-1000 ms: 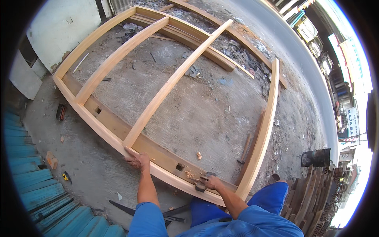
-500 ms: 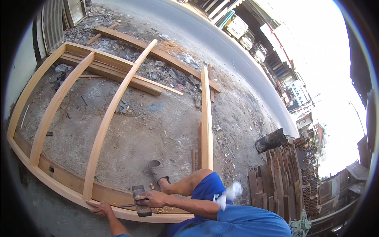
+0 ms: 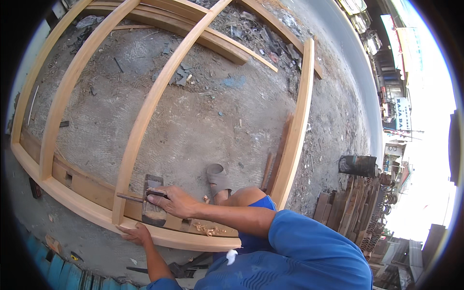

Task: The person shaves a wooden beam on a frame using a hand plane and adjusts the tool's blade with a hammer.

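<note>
My right hand (image 3: 178,202) is closed around a mallet with a dark, worn block head (image 3: 153,218). A thin dark rod (image 3: 129,197) sticks out past the block, over the lower end of a curved-looking crossbar (image 3: 145,116). Whether the rod is a separate tool I cannot tell. My left hand (image 3: 137,235) rests with fingers stretched out on the near rail (image 3: 87,207) of a pale wooden frame, just beside the joint with that crossbar. Wood shavings (image 3: 210,229) lie on the rail to the right of the mallet.
A loose pale beam (image 3: 295,130) lies right of my sandalled foot (image 3: 220,181). Stacked boards (image 3: 343,203) and a dark cylindrical container (image 3: 357,166) stand farther right. Debris and more planks (image 3: 227,50) are at the far side, near a road (image 3: 355,63). Tools (image 3: 183,268) lie near me.
My right hand has brought the mallet leftward, closer to the crossbar joint. My left hand stays at that joint. The whole view has shifted, and tools on the near ground now show.
</note>
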Demonstrator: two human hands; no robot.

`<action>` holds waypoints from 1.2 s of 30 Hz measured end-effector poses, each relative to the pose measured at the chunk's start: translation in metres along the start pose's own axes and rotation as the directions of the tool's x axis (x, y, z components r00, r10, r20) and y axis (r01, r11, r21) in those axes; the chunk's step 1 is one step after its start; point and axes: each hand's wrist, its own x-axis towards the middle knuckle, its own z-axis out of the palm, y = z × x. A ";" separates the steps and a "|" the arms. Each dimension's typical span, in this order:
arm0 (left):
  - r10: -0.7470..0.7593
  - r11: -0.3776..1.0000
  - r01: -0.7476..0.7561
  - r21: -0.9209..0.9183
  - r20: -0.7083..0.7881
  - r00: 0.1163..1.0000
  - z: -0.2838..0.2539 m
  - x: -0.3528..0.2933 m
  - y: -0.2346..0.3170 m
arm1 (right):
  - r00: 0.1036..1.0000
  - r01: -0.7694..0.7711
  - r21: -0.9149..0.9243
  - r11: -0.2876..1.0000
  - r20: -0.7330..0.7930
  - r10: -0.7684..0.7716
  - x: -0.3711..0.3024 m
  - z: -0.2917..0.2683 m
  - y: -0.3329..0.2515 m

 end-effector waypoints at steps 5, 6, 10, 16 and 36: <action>0.009 0.999 -0.011 0.043 0.040 0.999 0.004 0.007 0.004 | 0.983 -0.178 -0.057 0.982 0.039 0.180 0.039 0.019 0.015; -0.002 0.999 0.000 0.042 0.054 0.999 -0.002 0.007 0.008 | 0.977 -0.203 -0.089 0.975 0.050 0.208 0.039 0.025 0.018; -0.019 0.999 0.016 0.044 0.057 0.998 -0.016 0.010 0.010 | 0.952 -0.264 -0.116 0.958 0.129 0.278 0.041 0.024 -0.001; -0.006 0.999 0.008 -0.033 0.085 0.996 -0.014 0.005 0.019 | 0.985 -0.156 -0.101 0.983 0.065 0.163 0.062 0.004 -0.003; 0.039 0.967 -0.035 -0.251 0.013 0.999 -0.008 -0.002 -0.007 | 0.928 0.003 0.259 0.966 -0.359 0.094 -0.043 0.015 0.007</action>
